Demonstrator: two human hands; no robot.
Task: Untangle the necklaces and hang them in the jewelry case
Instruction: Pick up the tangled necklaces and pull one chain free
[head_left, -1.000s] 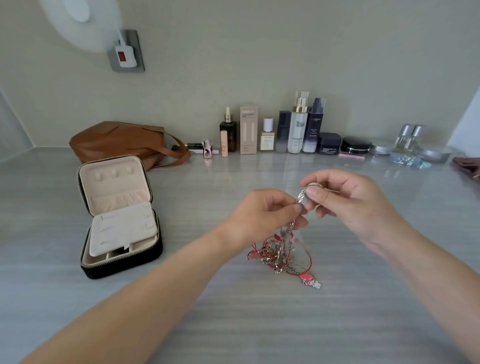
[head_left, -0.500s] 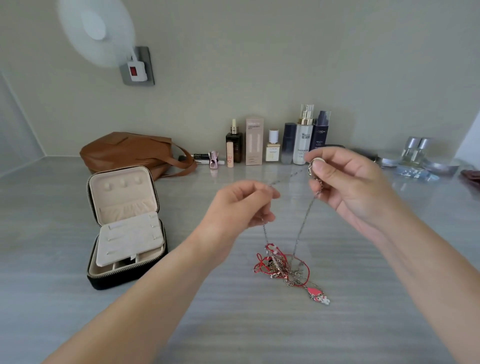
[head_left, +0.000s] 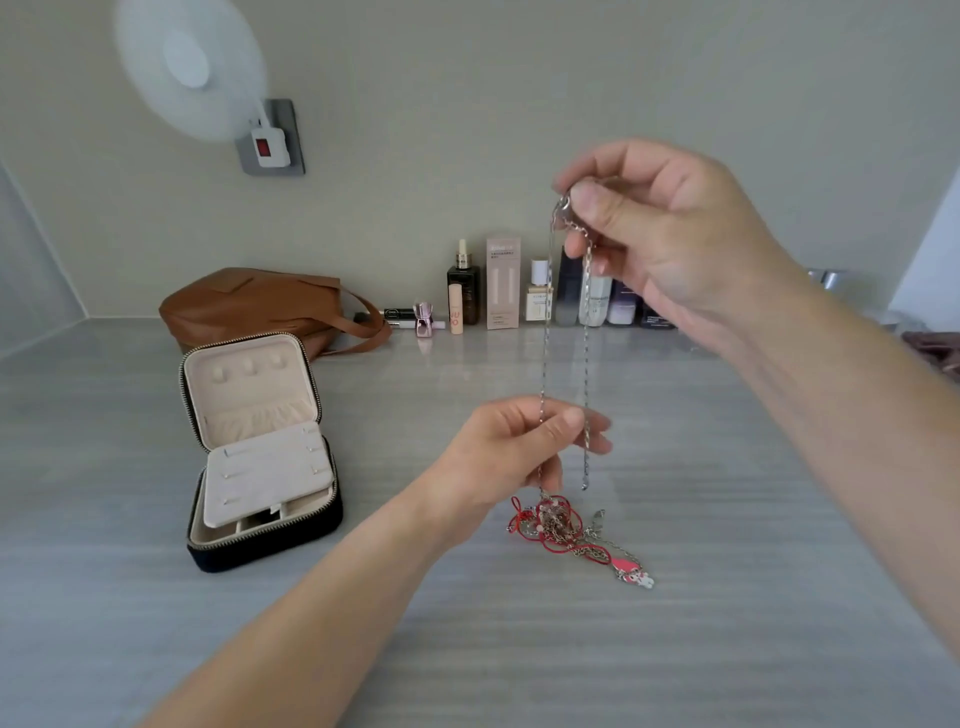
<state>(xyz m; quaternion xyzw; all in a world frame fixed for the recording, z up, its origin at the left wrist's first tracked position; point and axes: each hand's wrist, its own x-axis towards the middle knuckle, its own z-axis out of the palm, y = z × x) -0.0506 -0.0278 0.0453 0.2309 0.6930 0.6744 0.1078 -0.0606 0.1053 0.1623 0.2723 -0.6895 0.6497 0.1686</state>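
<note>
Up high at centre-right, the right hand (head_left: 670, 234) pinches the top of the silver chain (head_left: 544, 338); the left hand (head_left: 514, 457) pinches one strand directly below. The chain drops vertically into the tangle (head_left: 558, 525) on the tabletop (head_left: 727, 623), with the open jewelry case (head_left: 260, 452) at lower left.

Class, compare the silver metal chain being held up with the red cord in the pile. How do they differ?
The thin silver metal chain hangs nearly vertical; the red cord lies looped on the grey table. The chain is pinched by the right hand above and left hand below; no hand holds the red cord. Both run into one tangle.
</note>
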